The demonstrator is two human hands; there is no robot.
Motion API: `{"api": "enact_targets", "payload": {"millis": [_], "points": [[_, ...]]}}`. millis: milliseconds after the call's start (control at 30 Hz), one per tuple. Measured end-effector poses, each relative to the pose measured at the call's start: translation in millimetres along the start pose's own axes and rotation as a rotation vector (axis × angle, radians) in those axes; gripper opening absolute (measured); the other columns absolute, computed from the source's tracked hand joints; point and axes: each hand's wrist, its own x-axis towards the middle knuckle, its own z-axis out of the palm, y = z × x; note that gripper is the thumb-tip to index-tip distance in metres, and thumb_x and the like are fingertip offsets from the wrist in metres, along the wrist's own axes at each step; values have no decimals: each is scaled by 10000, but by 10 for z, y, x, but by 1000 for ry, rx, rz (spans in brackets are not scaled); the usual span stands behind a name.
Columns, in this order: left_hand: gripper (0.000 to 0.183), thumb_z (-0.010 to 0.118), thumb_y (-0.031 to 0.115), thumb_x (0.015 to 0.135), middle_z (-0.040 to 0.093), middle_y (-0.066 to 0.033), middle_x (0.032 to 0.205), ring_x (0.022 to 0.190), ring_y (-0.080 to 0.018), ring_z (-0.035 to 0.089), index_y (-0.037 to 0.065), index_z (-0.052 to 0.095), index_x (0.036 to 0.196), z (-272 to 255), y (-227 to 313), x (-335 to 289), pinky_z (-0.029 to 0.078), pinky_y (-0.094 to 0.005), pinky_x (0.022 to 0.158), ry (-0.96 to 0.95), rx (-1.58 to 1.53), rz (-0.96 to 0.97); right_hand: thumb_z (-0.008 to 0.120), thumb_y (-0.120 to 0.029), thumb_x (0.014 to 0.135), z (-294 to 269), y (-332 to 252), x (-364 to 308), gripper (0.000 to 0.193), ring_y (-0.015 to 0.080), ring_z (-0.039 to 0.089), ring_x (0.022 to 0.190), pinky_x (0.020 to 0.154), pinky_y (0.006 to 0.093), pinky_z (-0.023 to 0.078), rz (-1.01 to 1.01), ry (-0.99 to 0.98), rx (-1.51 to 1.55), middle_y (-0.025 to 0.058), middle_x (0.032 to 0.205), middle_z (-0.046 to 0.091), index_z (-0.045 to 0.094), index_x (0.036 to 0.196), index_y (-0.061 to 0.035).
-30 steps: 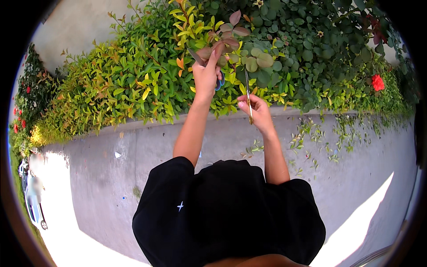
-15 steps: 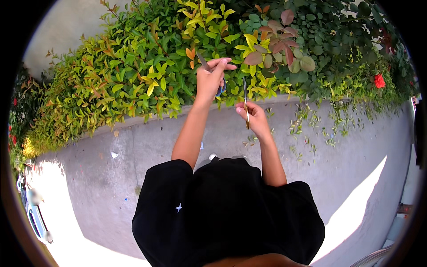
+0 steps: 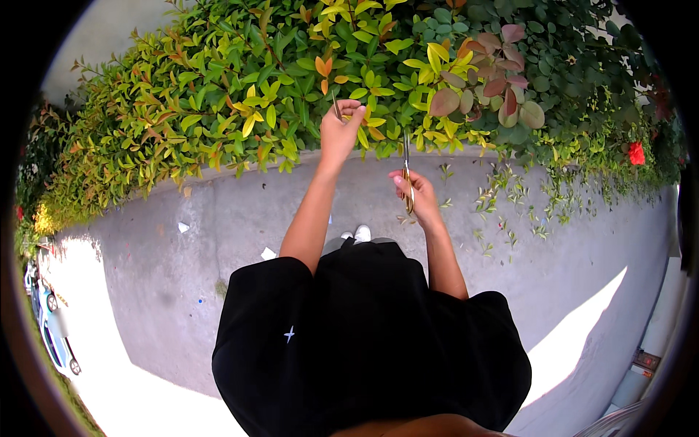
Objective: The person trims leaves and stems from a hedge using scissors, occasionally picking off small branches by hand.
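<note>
At the front of a leafy hedge (image 3: 247, 95), my left hand (image 3: 339, 135) is closed around a pair of scissors, its grey blade (image 3: 336, 108) pointing up between the fingers. The handles are hidden in the palm. Thumb and fingertips come near yellow-green leaves, but I cannot tell whether they touch any. Lower and to the right, my right hand (image 3: 419, 198) grips gold-handled scissors (image 3: 408, 186). Their long blades point up at the hedge's lower leaves and look nearly closed.
Cut sprigs (image 3: 502, 191) lie on the grey pavement (image 3: 175, 277) at the right. A reddish-leaved shoot (image 3: 502, 80) and a red flower (image 3: 636, 153) show in the growth there. White shoes (image 3: 362, 233) stand below my hands. A light blue car (image 3: 54, 331) is at the far left.
The hedge has shifted slightly right in view. My left hand has turned, so its scissors' blue handle no longer shows. The right hand has dropped slightly, still holding its scissors.
</note>
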Motion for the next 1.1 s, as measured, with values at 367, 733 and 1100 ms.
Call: {"api": "enact_targets", "payload": {"millis": [367, 733, 1100], "points": [[271, 667, 254, 895, 652, -34, 705, 602, -96, 580, -11, 652, 949, 342, 111, -165, 443, -271, 543, -678, 206, -169, 594, -156, 937, 6, 89, 535, 244, 66, 530, 763, 684, 221, 416, -67, 405, 126, -9, 880, 608, 611, 1127, -4], [225, 594, 209, 918, 583, -75, 585, 510, -150, 522, -5, 656, 891, 115, 93, 671, 400, -317, 511, -661, 396, 88, 567, -94, 942, 275, -127, 1051, 321, 138, 626, 914, 839, 265, 500, -79, 478, 355, 88, 998, 675, 565, 1230, 48], [266, 602, 240, 896, 475, -7, 487, 424, -103, 451, 14, 671, 772, -110, -36, 1293, 342, -287, 428, -1034, 336, -176, 560, -297, 980, 895, -87, 1201, 265, 49, 410, 511, 490, 206, 315, -51, 751, 511, -57, 604, 451, 542, 794, -110]]}}
